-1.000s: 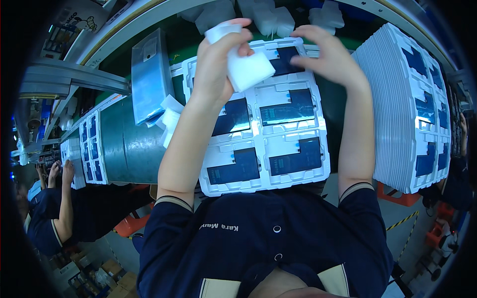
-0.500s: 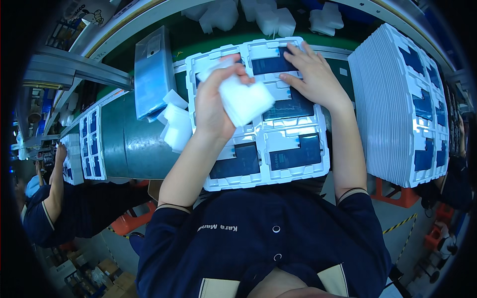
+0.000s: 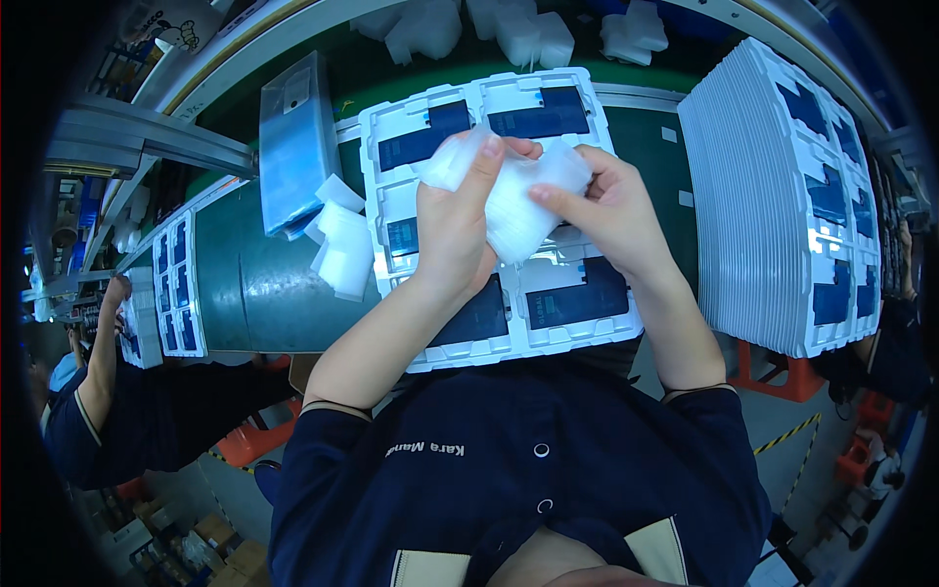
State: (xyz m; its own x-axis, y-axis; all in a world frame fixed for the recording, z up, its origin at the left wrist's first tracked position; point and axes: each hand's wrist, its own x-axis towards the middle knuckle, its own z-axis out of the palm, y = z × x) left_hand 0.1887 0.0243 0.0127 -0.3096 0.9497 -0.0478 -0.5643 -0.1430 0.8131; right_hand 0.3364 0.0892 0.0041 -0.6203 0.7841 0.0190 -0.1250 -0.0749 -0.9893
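Note:
A thick bundle of thin white foam sheets [image 3: 523, 217] is gripped in my left hand [image 3: 452, 227], with the thumb over its top. My right hand [image 3: 618, 217] pinches the right corner of the same bundle between thumb and fingers. Both hands are above a white moulded tray [image 3: 599, 125]. Dark flat battery-like packs lie in its compartments, among them one pack [image 3: 577, 298] at the near right. The bundle and my hands hide the tray's middle compartments.
Loose foam sheets [image 3: 344, 252] and clear blue-tinted plastic bags [image 3: 293, 147] lie left of the tray. More foam bundles [image 3: 528, 37] sit at the back. A tall stack of filled trays [image 3: 738, 215] stands at the right. At the far left a co-worker's arm [image 3: 103, 347] reaches toward other trays.
My right hand has left the tray's far right pack and come down onto the foam bundle, taking its corner. My left hand has shifted slightly right with the bundle.

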